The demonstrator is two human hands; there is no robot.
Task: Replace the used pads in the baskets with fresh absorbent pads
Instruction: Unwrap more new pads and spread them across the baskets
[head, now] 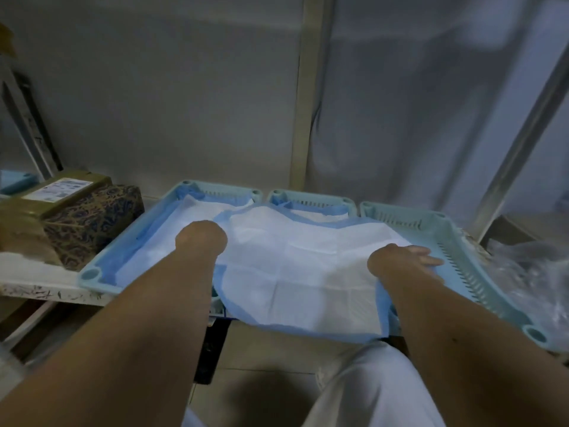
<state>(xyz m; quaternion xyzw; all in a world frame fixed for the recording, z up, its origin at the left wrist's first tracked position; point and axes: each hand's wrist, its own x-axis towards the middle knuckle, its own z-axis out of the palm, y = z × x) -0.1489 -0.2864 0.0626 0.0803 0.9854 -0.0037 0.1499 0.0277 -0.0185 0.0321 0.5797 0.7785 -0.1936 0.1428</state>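
Three light-blue plastic baskets stand side by side on a shelf: a left basket, a middle basket and a right basket. A white pad with blue edges lines the left basket. A second white, blue-edged pad is spread over the middle and right baskets and hangs over the front edge. My left hand is at this pad's left edge, its fingers hidden under the pad. My right hand holds the pad's right side, fingers reaching toward the right basket's wall.
A patterned box and a brown carton with a label sit left of the baskets on the white shelf. Crumpled clear plastic lies at the right. A wall covered in sheeting stands behind. A white garment shows below.
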